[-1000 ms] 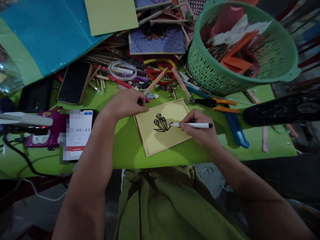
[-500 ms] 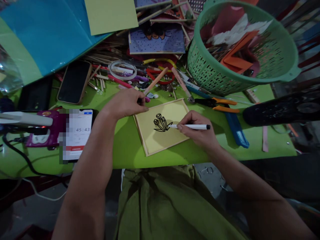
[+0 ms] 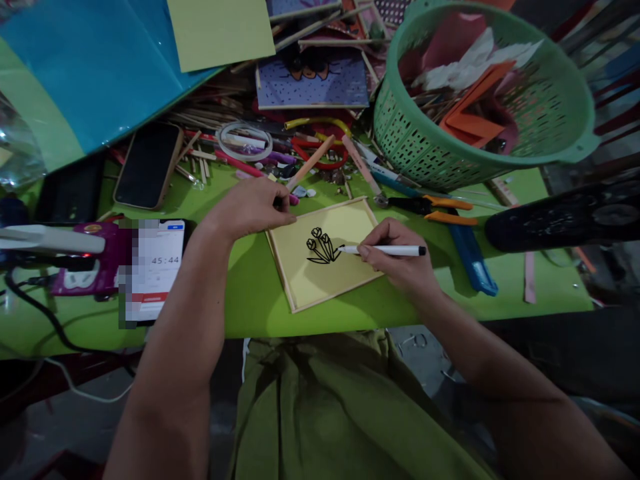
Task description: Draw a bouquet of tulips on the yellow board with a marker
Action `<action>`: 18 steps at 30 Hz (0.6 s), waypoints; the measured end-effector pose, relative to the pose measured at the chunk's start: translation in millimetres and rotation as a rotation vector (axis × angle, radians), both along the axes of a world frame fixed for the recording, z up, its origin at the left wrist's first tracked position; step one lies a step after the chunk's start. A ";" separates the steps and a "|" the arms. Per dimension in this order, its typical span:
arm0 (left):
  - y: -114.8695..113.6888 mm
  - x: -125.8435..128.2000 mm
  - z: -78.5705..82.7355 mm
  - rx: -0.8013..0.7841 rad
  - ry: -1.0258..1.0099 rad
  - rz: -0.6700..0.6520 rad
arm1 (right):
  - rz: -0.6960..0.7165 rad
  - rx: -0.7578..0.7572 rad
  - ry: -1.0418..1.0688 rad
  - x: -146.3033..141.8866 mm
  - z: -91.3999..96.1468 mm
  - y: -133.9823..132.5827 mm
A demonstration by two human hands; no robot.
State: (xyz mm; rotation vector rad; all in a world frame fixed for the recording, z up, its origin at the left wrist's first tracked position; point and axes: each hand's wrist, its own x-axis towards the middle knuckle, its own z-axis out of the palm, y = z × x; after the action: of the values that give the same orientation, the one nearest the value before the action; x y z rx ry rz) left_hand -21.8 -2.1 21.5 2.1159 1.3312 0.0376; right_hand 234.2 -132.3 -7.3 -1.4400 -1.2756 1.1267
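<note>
A yellow card [image 3: 300, 287] with a thin wooden stick frame lies tilted on the green table. Black tulips with leaves are drawn on it. My right hand [image 3: 403, 260] grips a white marker [image 3: 400, 251] with a black end, its tip at the drawing's right leaf. At the card's upper left corner rests my left hand [image 3: 255, 208], fingers curled and thumb at the frame's edge. Something dark shows between those fingers, too hidden to name.
Behind the card lie pens, sticks and a craft knife [image 3: 475, 260] beside orange-handled pliers [image 3: 430, 205]. A green basket [image 3: 425, 133] of scraps stands at the back right. Phones, among them a lit one [image 3: 163, 267], and a purple power strip [image 3: 95, 267] lie left. A dark bottle [image 3: 560, 217] lies right.
My right hand has moved the marker slightly to the right, out along the right leaf. The left hand stays at the corner. The lit phone's timer went from 45:43 to 45:44.
</note>
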 end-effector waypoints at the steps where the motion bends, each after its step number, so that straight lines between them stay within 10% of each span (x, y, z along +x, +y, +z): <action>1: 0.0 -0.2 -0.1 0.006 -0.001 0.000 | -0.003 -0.001 0.002 0.3 -0.2 0.1; 18: 0.7 1.7 1.6 0.016 0.041 0.003 | 0.055 -0.007 -0.003 -0.4 1.0 1.6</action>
State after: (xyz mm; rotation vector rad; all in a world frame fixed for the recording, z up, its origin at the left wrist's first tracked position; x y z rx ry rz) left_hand -20.1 -1.4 23.1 2.1385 1.3620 0.0058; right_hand 233.8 -130.7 -6.3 -1.4199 -1.3220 1.1669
